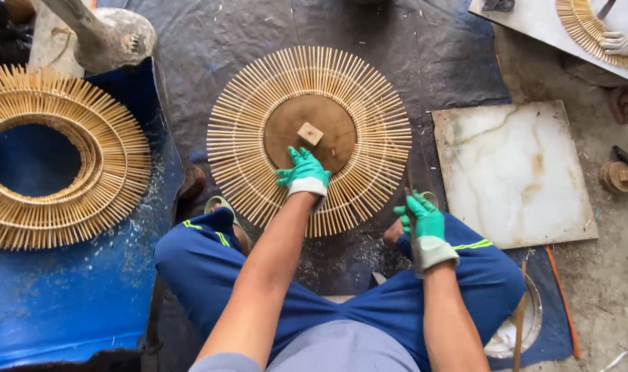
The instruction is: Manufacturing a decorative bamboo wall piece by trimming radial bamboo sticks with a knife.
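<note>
Head view, left hand (304, 172) in green glove pressing flat, fingers apart, on the brown disc (310, 131) centring a round bamboo-stick sunburst frame (308, 138) on dark tarp (424, 48), right hand (423, 219) fingers clamped on a thin blade (410, 196) beside the frame's lower right edge.

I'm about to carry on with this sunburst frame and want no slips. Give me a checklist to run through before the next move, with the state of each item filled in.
1. Left hand pressing on the brown disc: ok, gloved palm lies flat on it.
2. Right hand gripping a thin tool: ok; the tool's tip and kind, cannot tell.
3. Frame flat on the tarp: ok.
4. Wooden block centred on the disc: ok, upright, free of the fingers.
5. Sticks evenly spread round the ring: ok where visible; hidden under the left forearm.
6. Other person's gloved hand clear of this work: ok, far at top right.
</note>
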